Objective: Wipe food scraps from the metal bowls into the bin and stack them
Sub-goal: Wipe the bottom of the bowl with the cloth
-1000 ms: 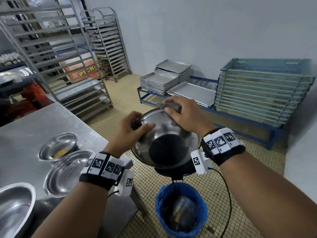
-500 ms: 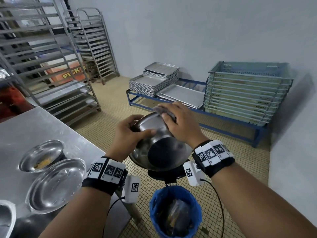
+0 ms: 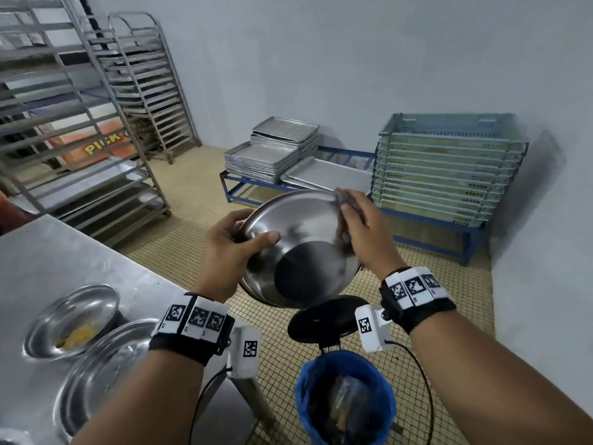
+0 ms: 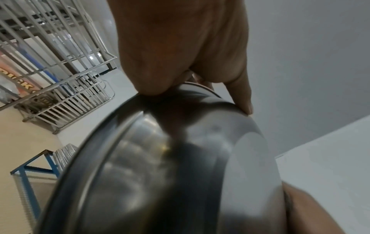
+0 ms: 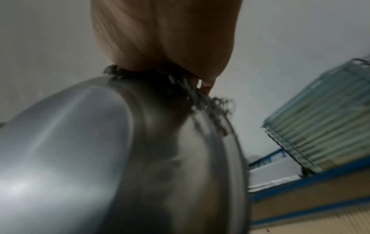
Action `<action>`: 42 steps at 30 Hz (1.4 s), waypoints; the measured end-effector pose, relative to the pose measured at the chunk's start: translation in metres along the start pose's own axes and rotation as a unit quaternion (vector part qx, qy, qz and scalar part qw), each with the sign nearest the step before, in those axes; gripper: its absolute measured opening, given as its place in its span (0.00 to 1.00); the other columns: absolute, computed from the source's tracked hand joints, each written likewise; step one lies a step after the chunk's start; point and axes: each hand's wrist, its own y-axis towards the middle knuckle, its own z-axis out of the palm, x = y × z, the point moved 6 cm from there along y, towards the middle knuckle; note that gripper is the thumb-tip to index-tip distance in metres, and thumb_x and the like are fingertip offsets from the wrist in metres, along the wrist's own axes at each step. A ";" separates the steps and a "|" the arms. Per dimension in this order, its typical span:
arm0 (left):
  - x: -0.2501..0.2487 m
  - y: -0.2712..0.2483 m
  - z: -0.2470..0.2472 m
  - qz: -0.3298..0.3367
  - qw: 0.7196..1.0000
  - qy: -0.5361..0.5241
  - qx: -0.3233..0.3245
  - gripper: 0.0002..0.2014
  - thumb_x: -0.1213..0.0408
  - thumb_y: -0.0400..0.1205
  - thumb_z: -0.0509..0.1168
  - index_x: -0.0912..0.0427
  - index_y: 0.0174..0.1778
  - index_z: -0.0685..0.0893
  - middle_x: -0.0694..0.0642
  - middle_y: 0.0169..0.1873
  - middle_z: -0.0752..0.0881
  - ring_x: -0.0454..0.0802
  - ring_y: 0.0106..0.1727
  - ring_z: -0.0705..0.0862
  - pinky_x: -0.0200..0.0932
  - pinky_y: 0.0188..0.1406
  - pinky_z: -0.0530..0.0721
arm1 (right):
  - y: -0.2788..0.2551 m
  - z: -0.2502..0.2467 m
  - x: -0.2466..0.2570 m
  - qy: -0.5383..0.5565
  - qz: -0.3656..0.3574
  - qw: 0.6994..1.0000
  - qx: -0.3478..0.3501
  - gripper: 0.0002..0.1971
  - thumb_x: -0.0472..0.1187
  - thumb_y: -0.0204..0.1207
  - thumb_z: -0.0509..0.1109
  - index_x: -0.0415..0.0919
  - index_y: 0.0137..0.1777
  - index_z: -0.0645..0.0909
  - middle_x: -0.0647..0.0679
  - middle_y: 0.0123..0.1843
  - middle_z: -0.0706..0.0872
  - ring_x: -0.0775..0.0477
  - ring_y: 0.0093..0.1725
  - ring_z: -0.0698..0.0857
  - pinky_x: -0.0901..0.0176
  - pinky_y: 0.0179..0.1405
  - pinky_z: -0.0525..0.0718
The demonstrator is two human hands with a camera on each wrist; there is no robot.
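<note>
My left hand [image 3: 231, 248] grips the near-left rim of a tilted metal bowl [image 3: 298, 248], thumb inside the rim, held above a bin [image 3: 345, 399] lined with a blue bag. My right hand [image 3: 359, 226] holds a dark grey cloth [image 3: 345, 200] pressed against the bowl's far-right rim. The left wrist view has the bowl [image 4: 180, 174] from outside with my fingers [image 4: 243, 98] over its edge. In the right wrist view the cloth [image 5: 192, 93] lies on the bowl's [image 5: 100, 150] rim. On the steel table [image 3: 64, 252] sit a bowl with yellow scraps [image 3: 72, 319] and another bowl [image 3: 106, 370].
The bin's black lid [image 3: 324, 319] stands open behind it. A third bowl's rim [image 3: 12, 436] shows at the bottom left. Stacked trays [image 3: 272, 149] and crates [image 3: 449, 168] rest on a blue low frame along the far wall. Tray racks [image 3: 96, 107] stand at the left.
My right hand with the cloth has slid along the bowl's far rim toward the right side. The bowl has tilted more open toward me. The left hand keeps its grip.
</note>
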 end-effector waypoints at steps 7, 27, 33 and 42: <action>0.003 0.006 -0.009 0.011 0.991 0.118 0.068 0.24 0.57 0.68 0.85 0.50 0.59 0.88 0.54 0.46 0.94 0.58 0.49 0.94 0.55 0.47 0.95 | -0.004 0.003 0.009 0.007 0.013 1.000 -0.019 0.11 0.41 0.89 0.64 0.46 0.66 0.83 0.59 0.47 0.90 0.65 0.37 0.84 0.60 0.42 0.84; -0.015 0.011 0.075 0.045 0.987 0.137 0.076 0.28 0.59 0.60 0.88 0.48 0.57 0.90 0.52 0.49 0.95 0.54 0.51 0.95 0.54 0.48 0.94 | 0.003 -0.025 0.031 -0.146 -0.221 0.964 0.003 0.18 0.50 0.89 0.58 0.47 0.72 0.81 0.51 0.66 0.80 0.50 0.67 0.79 0.52 0.68 0.77; -0.015 0.010 0.080 0.051 0.990 0.123 0.040 0.27 0.60 0.61 0.87 0.44 0.56 0.89 0.48 0.47 0.95 0.49 0.47 0.95 0.46 0.43 0.93 | 0.016 -0.058 -0.009 -0.021 -0.070 0.997 0.029 0.14 0.41 0.87 0.64 0.48 0.71 0.79 0.56 0.63 0.84 0.63 0.60 0.81 0.58 0.59 0.81; -0.021 0.015 0.081 0.063 0.995 0.079 -0.012 0.25 0.60 0.59 0.87 0.40 0.52 0.92 0.53 0.47 0.95 0.52 0.48 0.94 0.48 0.44 0.93 | 0.036 -0.065 -0.013 -0.025 -0.083 0.996 0.032 0.16 0.51 0.86 0.61 0.55 0.72 0.78 0.52 0.56 0.88 0.48 0.55 0.87 0.38 0.60 0.86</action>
